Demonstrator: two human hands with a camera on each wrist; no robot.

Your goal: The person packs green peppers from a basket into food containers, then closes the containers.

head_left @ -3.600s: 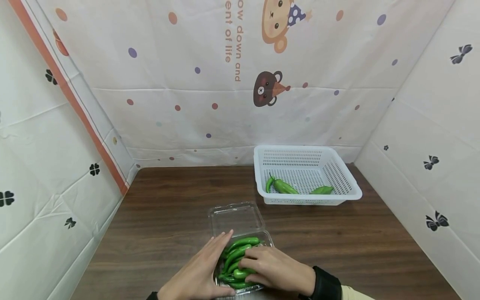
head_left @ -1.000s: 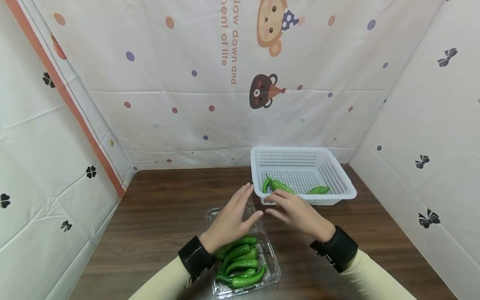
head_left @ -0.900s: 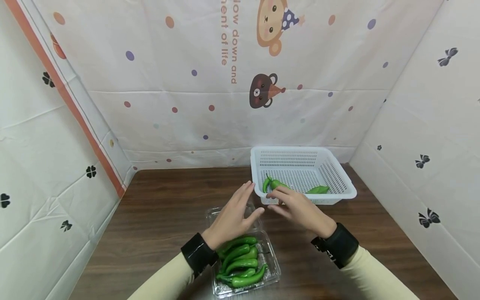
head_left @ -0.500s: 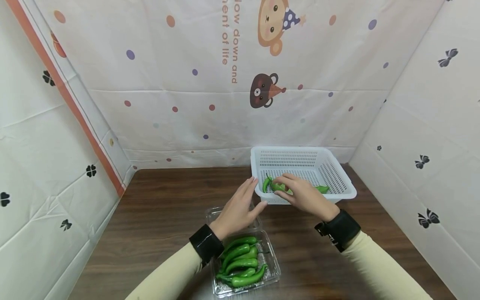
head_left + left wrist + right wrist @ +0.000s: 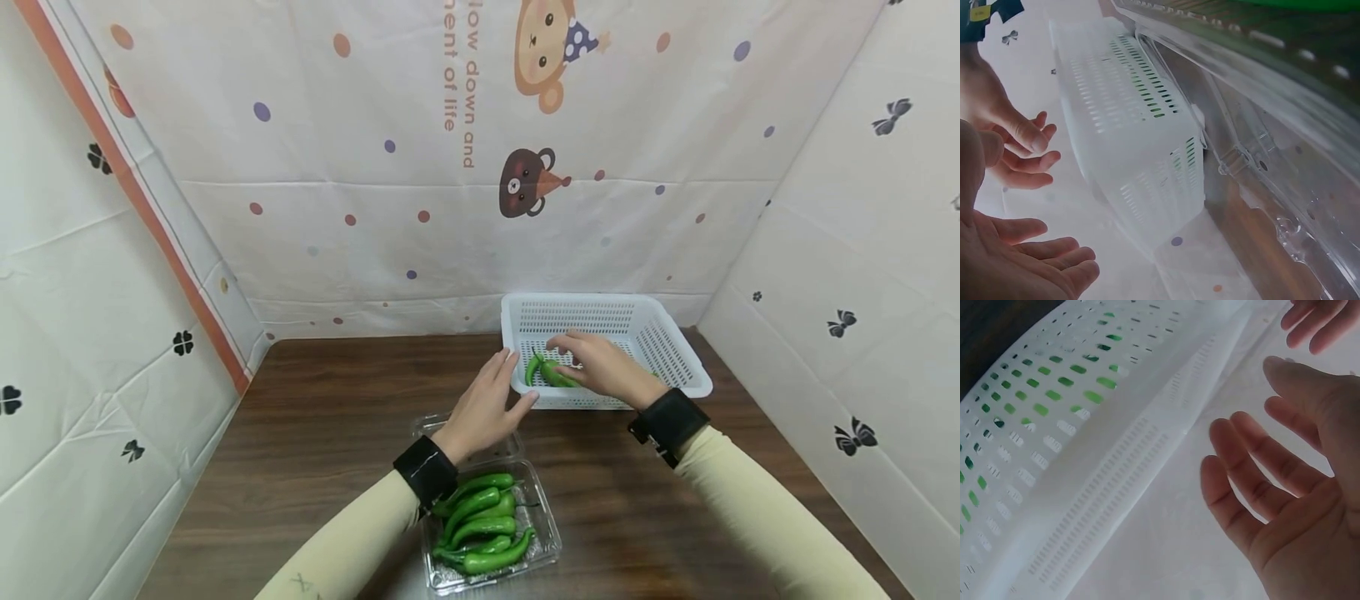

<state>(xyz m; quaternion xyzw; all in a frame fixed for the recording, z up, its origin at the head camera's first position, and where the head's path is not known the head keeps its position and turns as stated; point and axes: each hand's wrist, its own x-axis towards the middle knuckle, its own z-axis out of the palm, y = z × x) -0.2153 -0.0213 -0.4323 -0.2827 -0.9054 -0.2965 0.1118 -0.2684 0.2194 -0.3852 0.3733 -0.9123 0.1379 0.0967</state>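
My right hand hovers over the white plastic basket, fingers loosely bent and holding nothing, as the right wrist view also shows. Just below its fingertips lies a green chili pepper, and a small curved one lies to its left. My right hand and forearm hide most of another pepper at the basket's right. My left hand is held with fingers extended by the basket's left front corner, above the lid of a clear plastic clamshell box. Several green chili peppers lie side by side in that box.
The box's open lid lies flat behind it, partly under my left hand. Both stand on a dark wooden table. A printed cloth hangs behind the table, with more cloth on both sides.
My right hand has left the box and moved forward over the basket. My left hand has risen from the box's side toward the basket. The basket's peppers look unmoved.
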